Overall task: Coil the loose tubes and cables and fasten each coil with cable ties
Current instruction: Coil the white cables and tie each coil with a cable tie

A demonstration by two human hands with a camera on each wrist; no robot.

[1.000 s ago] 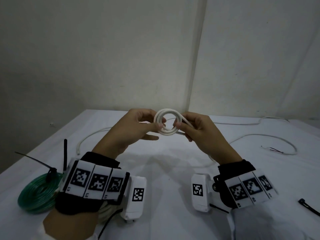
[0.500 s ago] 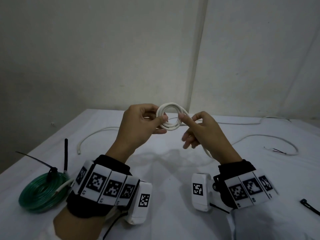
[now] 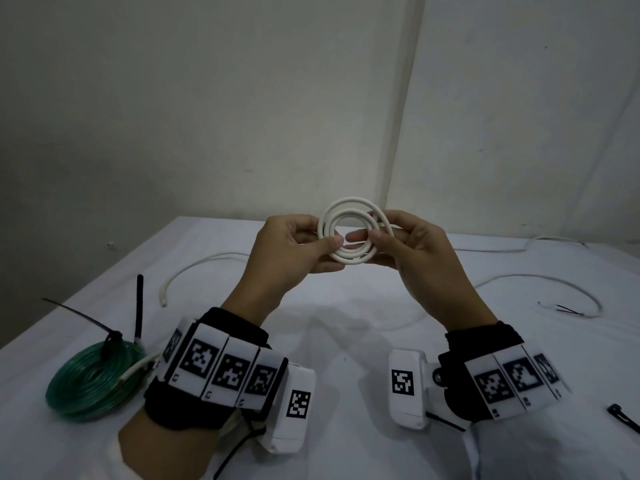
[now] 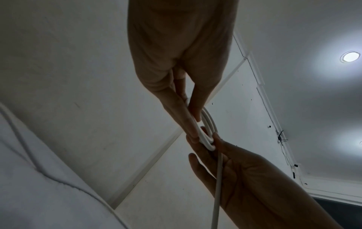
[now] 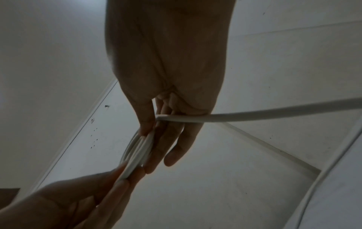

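Observation:
A small coil of white cable point(image 3: 349, 233) is held up above the table between both hands. My left hand point(image 3: 298, 247) pinches the coil's left side between thumb and fingers point(image 4: 192, 122). My right hand point(image 3: 408, 247) pinches its right side point(image 5: 146, 134), and the loose tail of the cable point(image 5: 254, 113) runs out past that palm. In the left wrist view the coil point(image 4: 207, 133) shows edge-on between both hands' fingertips, with the tail point(image 4: 217, 186) hanging down. The rest of the white cable point(image 3: 540, 282) trails over the table to the right.
A green tube coil point(image 3: 93, 379) bound with black cable ties lies at the left front. A loose white cable point(image 3: 194, 268) curves behind the left hand. A black cable tie point(image 3: 623, 415) lies at the right edge. White cloth covers the table point(image 3: 346, 341); walls stand close behind.
The right hand has come back onto the coil and pinches its right side. The coil has gained another turn and sits slightly higher. The left hand kept its hold.

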